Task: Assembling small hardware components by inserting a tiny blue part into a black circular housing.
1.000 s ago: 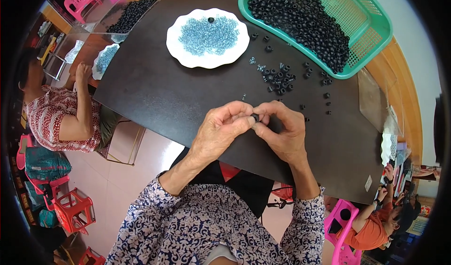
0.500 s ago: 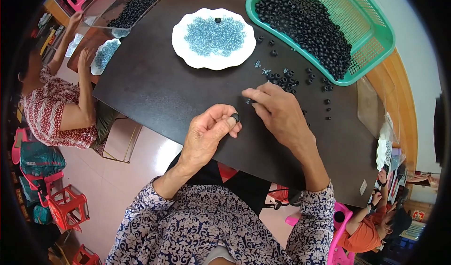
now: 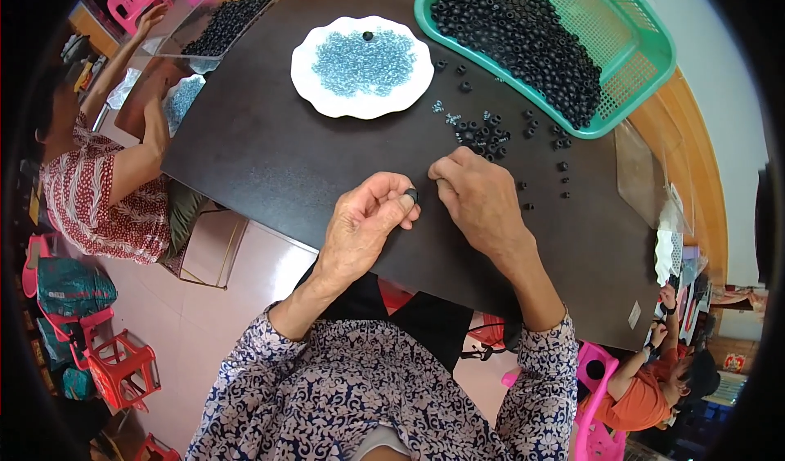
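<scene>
My left hand [image 3: 360,224] pinches a small round black cap [image 3: 411,193] between thumb and fingertips, above the table's near side. A short gap to its right, my right hand [image 3: 488,203] has its thumb and fingers drawn together, palm down. Whatever lies between those fingertips is hidden. Just beyond the right hand, loose black caps [image 3: 491,140] are scattered on the tabletop, with a few small clear pieces [image 3: 452,118] beside them. Farther off, a white scalloped plate [image 3: 304,85] bears a heap of clear bluish pieces [image 3: 360,67] and one black cap [image 3: 367,35].
A green plastic basket [image 3: 669,59] full of black caps stands at the far right of the dark table [image 3: 245,138]. At left, a person [image 3: 106,199] works beside a clear bin [image 3: 181,44] of black caps. Another person [image 3: 642,400] is at lower right. Red stools [image 3: 123,367] stand lower left.
My right fingertips have closed in, and the clear piece seen at them earlier is now out of sight. My left hand keeps its black cap. The view has shifted slightly.
</scene>
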### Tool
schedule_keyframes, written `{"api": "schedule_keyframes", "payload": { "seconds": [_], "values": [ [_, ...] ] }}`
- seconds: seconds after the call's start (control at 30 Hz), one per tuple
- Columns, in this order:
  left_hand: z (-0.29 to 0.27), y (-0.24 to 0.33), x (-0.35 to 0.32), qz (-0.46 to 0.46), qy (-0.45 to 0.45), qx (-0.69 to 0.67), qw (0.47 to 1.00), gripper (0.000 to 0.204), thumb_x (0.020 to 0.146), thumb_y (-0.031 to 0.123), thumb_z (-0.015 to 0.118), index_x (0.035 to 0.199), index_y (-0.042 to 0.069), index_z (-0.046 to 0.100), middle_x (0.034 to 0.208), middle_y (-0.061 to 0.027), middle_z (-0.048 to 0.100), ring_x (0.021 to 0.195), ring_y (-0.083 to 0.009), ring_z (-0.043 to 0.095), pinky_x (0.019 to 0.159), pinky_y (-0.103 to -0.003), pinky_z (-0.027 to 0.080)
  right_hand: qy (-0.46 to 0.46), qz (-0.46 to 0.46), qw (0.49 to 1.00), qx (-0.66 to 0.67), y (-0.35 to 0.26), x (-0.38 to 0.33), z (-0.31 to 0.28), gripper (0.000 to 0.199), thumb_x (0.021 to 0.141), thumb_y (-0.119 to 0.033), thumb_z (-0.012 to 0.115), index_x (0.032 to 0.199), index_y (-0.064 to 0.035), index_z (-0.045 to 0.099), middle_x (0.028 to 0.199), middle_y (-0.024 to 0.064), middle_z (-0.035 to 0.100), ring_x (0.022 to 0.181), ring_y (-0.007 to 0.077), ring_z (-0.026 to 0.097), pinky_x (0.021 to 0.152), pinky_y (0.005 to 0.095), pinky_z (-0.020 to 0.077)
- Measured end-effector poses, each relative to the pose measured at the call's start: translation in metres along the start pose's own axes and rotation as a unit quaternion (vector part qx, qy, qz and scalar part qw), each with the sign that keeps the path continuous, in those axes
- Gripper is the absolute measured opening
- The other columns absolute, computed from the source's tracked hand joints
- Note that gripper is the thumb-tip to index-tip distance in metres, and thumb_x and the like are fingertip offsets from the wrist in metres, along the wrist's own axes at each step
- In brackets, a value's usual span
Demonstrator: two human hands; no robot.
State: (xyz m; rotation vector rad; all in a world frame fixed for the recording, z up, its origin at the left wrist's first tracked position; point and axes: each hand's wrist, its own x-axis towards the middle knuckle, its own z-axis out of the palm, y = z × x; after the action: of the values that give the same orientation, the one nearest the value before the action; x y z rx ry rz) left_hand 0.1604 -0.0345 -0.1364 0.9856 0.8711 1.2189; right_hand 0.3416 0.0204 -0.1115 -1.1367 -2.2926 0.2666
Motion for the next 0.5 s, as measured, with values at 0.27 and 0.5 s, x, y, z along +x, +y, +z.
{"api": "schedule_keyframes", "payload": {
  "seconds": [0.27, 0.5],
  "values": [
    [0.007, 0.0, 0.004, -0.021, 0.0, -0.046, 0.999, 0.016, 0.097, 0.011, 0.056, 0.104, -0.002, 0.06, 0.086, -0.0045, 0.064, 0.078, -0.0093, 0.059, 0.074, -0.022, 0.048, -0.005, 0.168, 0.956, 0.242, 0.004, -0.014, -0.012, 0.016, 0.082, 0.003, 0.066, 0.096, -0.0028, 0.071, 0.081, 0.0038, 0.064, 0.069, 0.0101, 0.06, 0.062, 0.0243, 0.0482],
    [0.014, -0.001, 0.009, -0.059, -0.039, -0.171, 0.983, 0.016, 0.099, 0.011, 0.053, 0.106, -0.002, 0.06, 0.09, -0.0064, 0.064, 0.079, -0.0109, 0.059, 0.075, -0.023, 0.049, 0.085, 0.199, 0.782, 0.585, -0.005, -0.028, -0.003, 0.013, 0.086, 0.003, 0.069, 0.099, 0.0017, 0.07, 0.093, 0.008, 0.069, 0.083, 0.0117, 0.064, 0.075, 0.0223, 0.0512]
  ]
}}
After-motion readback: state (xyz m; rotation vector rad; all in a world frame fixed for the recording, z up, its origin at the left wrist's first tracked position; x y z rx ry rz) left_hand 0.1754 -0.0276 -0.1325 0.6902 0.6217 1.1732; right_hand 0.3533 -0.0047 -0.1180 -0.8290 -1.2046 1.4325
